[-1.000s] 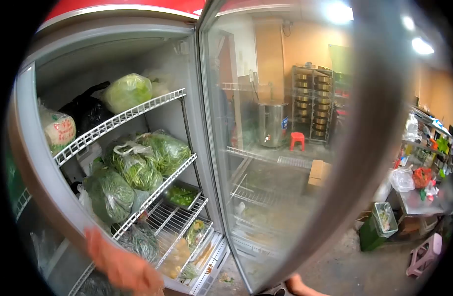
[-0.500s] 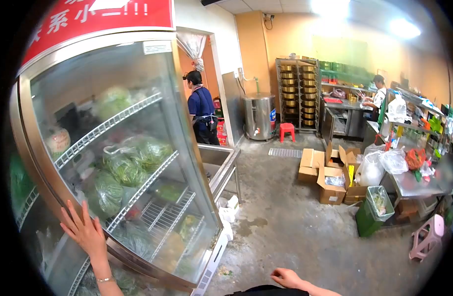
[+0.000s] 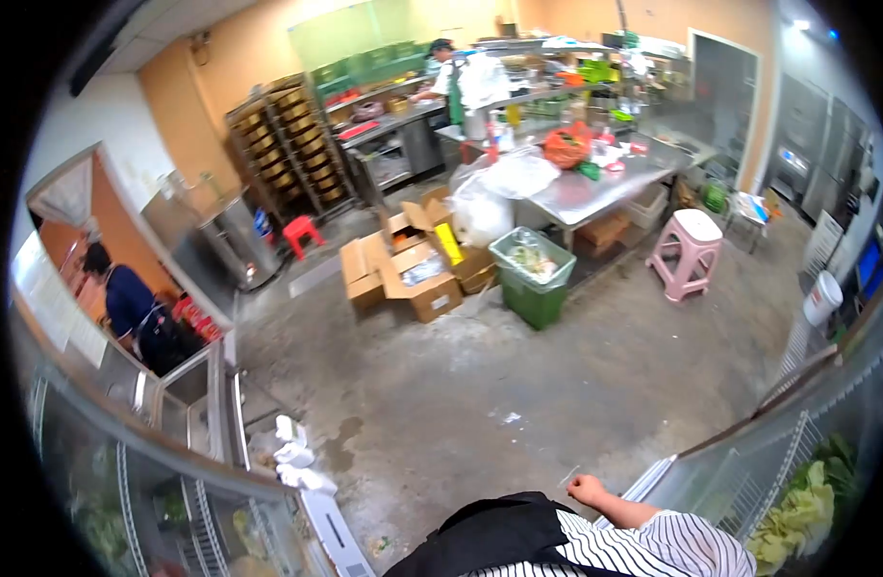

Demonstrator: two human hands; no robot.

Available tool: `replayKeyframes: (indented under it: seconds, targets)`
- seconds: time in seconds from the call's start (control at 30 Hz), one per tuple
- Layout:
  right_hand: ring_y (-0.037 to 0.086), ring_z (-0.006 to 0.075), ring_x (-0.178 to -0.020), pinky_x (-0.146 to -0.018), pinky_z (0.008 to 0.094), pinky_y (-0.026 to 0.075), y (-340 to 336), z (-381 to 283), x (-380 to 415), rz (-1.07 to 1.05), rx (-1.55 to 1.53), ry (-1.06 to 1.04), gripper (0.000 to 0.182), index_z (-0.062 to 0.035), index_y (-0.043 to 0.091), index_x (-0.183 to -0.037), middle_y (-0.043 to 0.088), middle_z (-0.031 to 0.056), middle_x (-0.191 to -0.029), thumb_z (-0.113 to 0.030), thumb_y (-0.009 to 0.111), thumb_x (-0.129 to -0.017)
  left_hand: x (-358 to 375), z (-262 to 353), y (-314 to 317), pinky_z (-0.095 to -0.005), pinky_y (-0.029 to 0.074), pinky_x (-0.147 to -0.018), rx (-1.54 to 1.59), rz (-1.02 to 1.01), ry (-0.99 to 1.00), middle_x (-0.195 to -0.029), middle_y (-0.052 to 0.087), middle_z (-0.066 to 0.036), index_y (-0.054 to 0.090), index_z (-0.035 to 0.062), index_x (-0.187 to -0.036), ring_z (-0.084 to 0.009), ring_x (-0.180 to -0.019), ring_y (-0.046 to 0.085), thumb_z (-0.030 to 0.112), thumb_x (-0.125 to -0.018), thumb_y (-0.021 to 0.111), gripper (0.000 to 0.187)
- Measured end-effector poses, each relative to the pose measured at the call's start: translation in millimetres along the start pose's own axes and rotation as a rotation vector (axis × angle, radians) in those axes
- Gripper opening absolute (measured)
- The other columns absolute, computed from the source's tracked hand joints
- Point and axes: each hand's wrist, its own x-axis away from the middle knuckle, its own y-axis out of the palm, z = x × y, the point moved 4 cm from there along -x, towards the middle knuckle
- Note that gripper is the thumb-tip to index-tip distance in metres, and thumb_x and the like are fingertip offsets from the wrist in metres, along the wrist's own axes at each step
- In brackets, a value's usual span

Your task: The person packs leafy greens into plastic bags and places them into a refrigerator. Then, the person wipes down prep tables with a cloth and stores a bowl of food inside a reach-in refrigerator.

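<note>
Near the bottom edge, right of centre, my right hand [image 3: 586, 489] hangs over the floor with its fingers curled in, and no object shows in it. Its arm comes out of a black-and-white striped sleeve [image 3: 692, 543]. On the right, beyond that arm, are glass fridge panels with leafy lettuce [image 3: 793, 510] on a white wire rack. More fridge glass with wire shelves [image 3: 211, 529] and bagged greens stands at the lower left. My left hand is out of view.
A green bin [image 3: 535, 288] stands beside open cardboard boxes [image 3: 427, 284] and a metal table [image 3: 615, 192]. A pink stool [image 3: 687, 255] is on the right. One person [image 3: 138, 303] is in the left doorway; another [image 3: 444, 72] works at the back counter.
The view has swung right. My left hand, before spread against the fridge's glass door, has left the picture. The right hand shows farther right and higher, with its sleeve now visible.
</note>
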Motion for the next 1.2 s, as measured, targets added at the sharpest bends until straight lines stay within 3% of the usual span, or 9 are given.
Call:
replayKeyframes:
  seconds: [0.03,0.07,0.17,0.37,0.53,0.6,0.73,1.0,1.2]
  targets:
    - [0.062,0.03,-0.08,-0.073,0.0383,0.048,-2.1,11.3,-5.0,0.045,-0.06,0.039,0.025,-0.0079,0.066,-0.081,0.065,0.0143,-0.081,-0.03,0.057,-0.072,25.7,57.4,10.3,-0.0446,0.041,-0.084,0.177,-0.151,0.068,-0.098,0.053,-0.026,0.051,-0.0049,-0.105,-0.0408,-0.096,0.05,0.019,-0.075,0.056,0.038]
    - [0.062,0.03,-0.08,-0.073,0.0381,0.048,-1.8,23.4,-6.9,0.088,-0.118,0.078,0.025,-0.0071,0.065,-0.081,0.065,0.0146,-0.082,-0.029,0.057,-0.072,69.8,104.2,62.5,-0.0449,0.041,-0.083,0.017,0.11,0.587,-0.092,0.056,-0.024,0.056,-0.0058,-0.095,-0.0401,-0.092,0.053,0.009,-0.078,0.05,0.024]
    - [0.062,0.0295,-0.081,-0.075,0.0373,0.048,3.8,45.5,-11.0,0.13,-0.205,0.121,0.026,-0.0067,0.065,-0.083,0.065,0.0154,-0.083,-0.03,0.058,-0.073,200.1,238.1,125.7,-0.0397,0.046,-0.079,0.831,-0.939,0.456,-0.098,0.059,-0.015,0.057,-0.0029,-0.103,-0.0289,-0.089,0.057,0.012,-0.085,0.046,0.026]
    - [0.062,0.0289,-0.082,-0.075,0.0358,0.048,-25.7,69.0,-18.9,0.232,-0.271,0.24,0.027,-0.0072,0.066,-0.081,0.065,0.0143,-0.082,-0.032,0.06,-0.073,365.1,370.6,164.6,-0.0374,0.044,-0.085,0.653,-1.611,0.727,-0.109,0.057,-0.014,0.058,0.001,-0.107,-0.0262,-0.1,0.054,0.014,-0.084,0.047,0.028]
    - [0.064,0.0269,-0.077,-0.071,0.0345,0.049,-49.3,117.0,-16.2,0.256,-0.287,0.428,0.024,-0.0065,0.067,-0.082,0.066,0.0142,-0.079,-0.028,0.062,-0.072,384.8,387.6,247.5,-0.0354,0.043,-0.089,0.376,-1.706,1.04,-0.118,0.055,-0.013,0.059,0.0043,-0.109,-0.024,-0.109,0.052,0.016,-0.084,0.047,0.03]
    - [0.063,0.019,-0.068,-0.064,0.0318,0.049,9.6,229.4,-40.9,0.209,-0.762,0.566,0.024,-0.0033,0.067,-0.078,0.065,0.0105,-0.071,-0.026,0.059,-0.074,359.4,415.4,259.0,-0.0364,0.045,-0.079,0.287,-1.816,0.581,-0.105,0.058,-0.014,0.06,0.0038,-0.101,-0.025,-0.096,0.055,0.015,-0.081,0.049,0.026]
    - [0.062,0.0186,-0.067,-0.063,0.0316,0.048,-35.4,181.6,8.2,0.292,-0.637,0.732,0.024,-0.0029,0.066,-0.078,0.065,0.0102,-0.071,-0.026,0.059,-0.074,364.5,543.6,246.9,-0.0383,0.049,-0.059,0.512,-1.818,0.313,-0.079,0.065,-0.015,0.063,0.0029,-0.085,-0.0271,-0.07,0.063,0.012,-0.075,0.051,0.018]
    - [0.061,0.0177,-0.066,-0.061,0.0311,0.048,-84.7,159.8,9.4,0.504,-0.888,0.9,0.024,-0.0022,0.066,-0.079,0.065,0.0096,-0.07,-0.025,0.059,-0.075,364.6,934.3,-63.1,-0.0339,0.043,-0.088,0.934,-1.546,1.186,-0.099,0.063,-0.017,0.065,0.0032,-0.096,-0.0282,-0.098,0.059,0.018,-0.075,0.056,0.028]
    - [0.061,0.017,-0.065,-0.06,0.0308,0.047,-152.0,219.3,-13.9,0.485,-0.894,0.978,0.023,-0.0017,0.065,-0.08,0.064,0.0091,-0.07,-0.024,0.059,-0.076,424.0,1056.3,-313.6,-0.0334,0.045,-0.086,1.301,-1.567,1.368,-0.1,0.063,-0.014,0.063,0.0059,-0.102,-0.0262,-0.097,0.059,0.015,-0.077,0.056,0.027]
